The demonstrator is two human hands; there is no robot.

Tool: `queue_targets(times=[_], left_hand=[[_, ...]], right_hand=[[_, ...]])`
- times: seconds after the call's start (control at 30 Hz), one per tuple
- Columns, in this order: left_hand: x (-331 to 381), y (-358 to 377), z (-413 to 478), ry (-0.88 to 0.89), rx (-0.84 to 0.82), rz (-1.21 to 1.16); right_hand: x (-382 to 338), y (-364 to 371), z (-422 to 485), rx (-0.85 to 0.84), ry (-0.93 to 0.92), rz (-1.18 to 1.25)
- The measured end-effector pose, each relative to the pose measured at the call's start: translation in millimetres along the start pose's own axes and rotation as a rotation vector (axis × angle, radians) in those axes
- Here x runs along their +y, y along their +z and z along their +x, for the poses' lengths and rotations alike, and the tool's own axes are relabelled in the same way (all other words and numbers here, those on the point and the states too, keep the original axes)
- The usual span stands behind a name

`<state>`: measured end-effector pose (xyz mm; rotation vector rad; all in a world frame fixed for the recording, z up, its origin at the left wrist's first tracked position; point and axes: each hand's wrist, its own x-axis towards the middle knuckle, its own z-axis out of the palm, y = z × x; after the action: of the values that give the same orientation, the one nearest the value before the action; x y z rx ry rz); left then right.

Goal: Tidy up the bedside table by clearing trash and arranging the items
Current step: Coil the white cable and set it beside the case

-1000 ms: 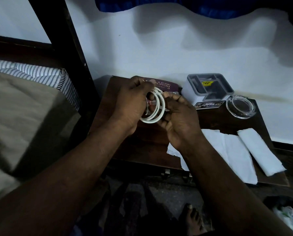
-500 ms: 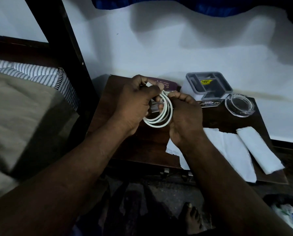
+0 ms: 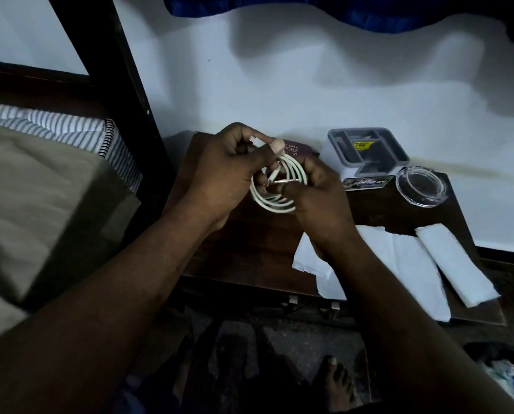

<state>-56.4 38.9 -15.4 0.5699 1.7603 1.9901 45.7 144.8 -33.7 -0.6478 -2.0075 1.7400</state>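
Note:
A white cable [image 3: 275, 201] is wound into a small coil above the dark wooden bedside table [image 3: 249, 243]. My left hand [image 3: 219, 174] grips the coil's left side, with one plug end sticking out by the thumb. My right hand [image 3: 318, 204] pinches the coil's right side and the other cable end across its middle. A maroon case [image 3: 294, 150] with printed letters lies behind the hands, mostly hidden.
A grey-and-white organiser tray [image 3: 366, 153] stands at the table's back, with a clear round glass dish [image 3: 421, 186] to its right. White tissues [image 3: 408, 264] and a folded one [image 3: 456, 264] lie on the right. A bed [image 3: 40, 189] and dark post [image 3: 124, 85] stand at left.
The coil has turned to face the camera and sunk slightly. My right hand's fingers have shifted to pinch the loose cable end across the coil.

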Motion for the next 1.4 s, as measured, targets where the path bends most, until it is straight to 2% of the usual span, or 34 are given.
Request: queue_targets(times=[0.13,0.2,0.27,0.33,0.5,0.7,0.77,0.83,0.9,1.0,1.1,1.27,1.4], left_hand=[[-7.9,-2.8,4.4,0.092,0.019,0.239],[-7.7,-4.5,5.0,0.097,-0.014,0.303],[-4.8,-5.5,2.5,0.059,-0.109,0.225],[0.7,-5.1,-1.4,-0.063,-0.172,0.057],[6.8,-12.5,0.8,-0.242,-0.109,-0.173],[2.4,-14.8,4.8,-0.346,-0.066,-0.241],[2.9,-17.0,6.3,-0.342,-0.092,-0.237],[3.8,-17.9,6.1,-0.315,-0.152,-0.204],[4.7,-17.9,4.3,-0.298,-0.232,-0.156],[1.4,-17.3,3.0,-0.284,-0.308,-0.02],[-10.4,-16.0,4.2,-0.153,-0.232,0.147],[-16.2,-20.9,7.1,0.234,-0.111,0.69],[-14.1,-30.7,8.9,0.305,-0.083,0.824]], right_hand=[[-0.5,0.4,0.5,0.009,0.117,0.295],[-0.6,0.4,0.7,0.003,0.163,0.361],[0.1,0.4,1.2,-0.015,0.187,0.43],[2.6,0.7,1.4,-0.022,0.185,0.486],[2.4,1.1,3.6,0.12,0.133,0.339],[1.1,2.3,0.6,0.22,-0.254,-0.099],[3.8,3.9,0.4,0.302,-0.281,-0.151],[6.0,5.7,1.8,0.351,-0.21,-0.085],[7.2,7.5,3.6,0.369,-0.119,0.005],[8.3,9.3,5.9,0.414,-0.069,-0.012],[8.1,15.7,4.9,0.381,-0.073,-0.015],[3.4,28.8,-0.1,0.339,-0.105,-0.035],[5.0,32.3,3.1,0.3,-0.107,-0.109]])
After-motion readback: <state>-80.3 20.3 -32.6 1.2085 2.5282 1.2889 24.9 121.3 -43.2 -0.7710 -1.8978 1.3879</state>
